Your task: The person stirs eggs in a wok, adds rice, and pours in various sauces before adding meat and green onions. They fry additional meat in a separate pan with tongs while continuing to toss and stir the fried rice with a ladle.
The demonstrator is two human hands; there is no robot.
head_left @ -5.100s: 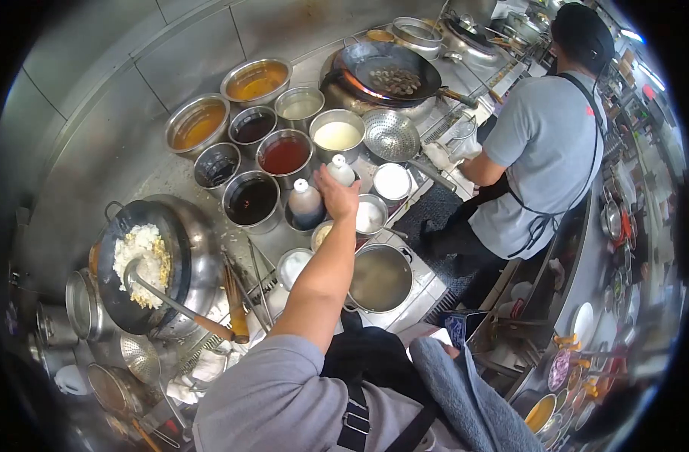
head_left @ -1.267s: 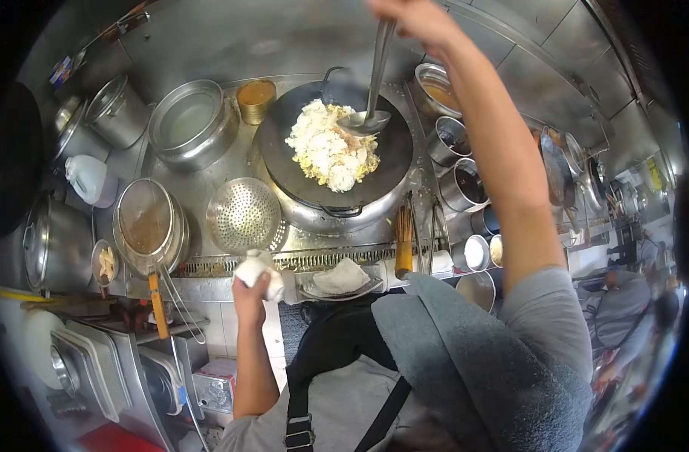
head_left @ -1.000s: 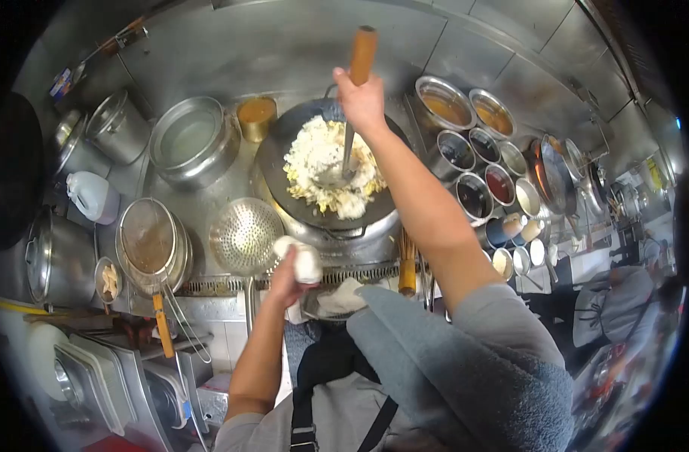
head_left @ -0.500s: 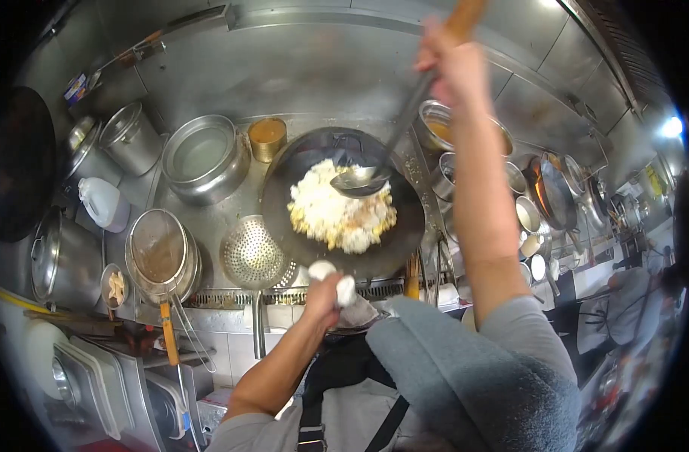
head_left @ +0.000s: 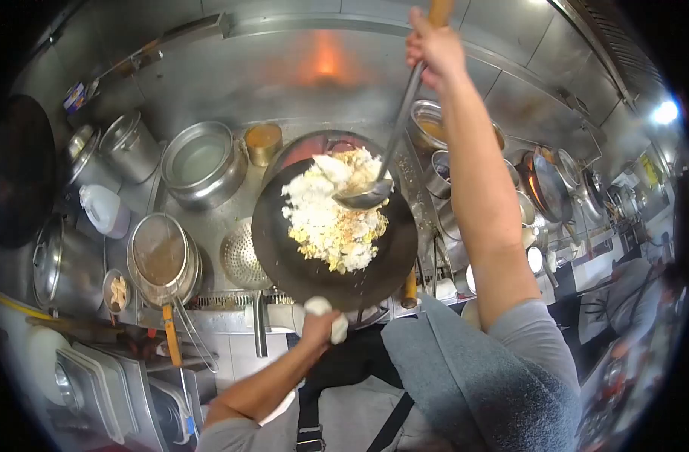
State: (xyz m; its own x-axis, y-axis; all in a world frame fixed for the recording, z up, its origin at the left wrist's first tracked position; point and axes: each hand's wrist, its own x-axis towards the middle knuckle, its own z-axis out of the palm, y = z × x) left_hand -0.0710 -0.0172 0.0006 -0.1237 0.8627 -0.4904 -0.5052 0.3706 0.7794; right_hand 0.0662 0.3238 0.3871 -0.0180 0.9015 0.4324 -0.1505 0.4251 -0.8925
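My left hand (head_left: 319, 329) is closed around a white cloth (head_left: 318, 305) at the near edge of a large black wok (head_left: 273, 260); the part of the wok under the cloth is hidden. The wok tilts up off the burner. In it lies a heap of white rice (head_left: 314, 215) mixed with yellow egg bits and some brownish patches, part of it in the air above the far rim. My right hand (head_left: 437, 54) grips the long shaft of a steel ladle (head_left: 367, 197) near its wooden end. The ladle's bowl is in the rice.
Left of the wok are a perforated skimmer (head_left: 245, 256), a pot of liquid (head_left: 199, 162), a tin (head_left: 263, 143) and a strainer (head_left: 158, 248) over a container. Containers of sauce (head_left: 429, 128) stand to the right. Flame glow (head_left: 325, 60) shows on the back wall. Another person (head_left: 619, 301) is far right.
The wok has come up and toward me, baring the reddish burner behind it. The rice has been tossed and spread. My left hand has dropped lower; an orange glow has appeared on the wall.
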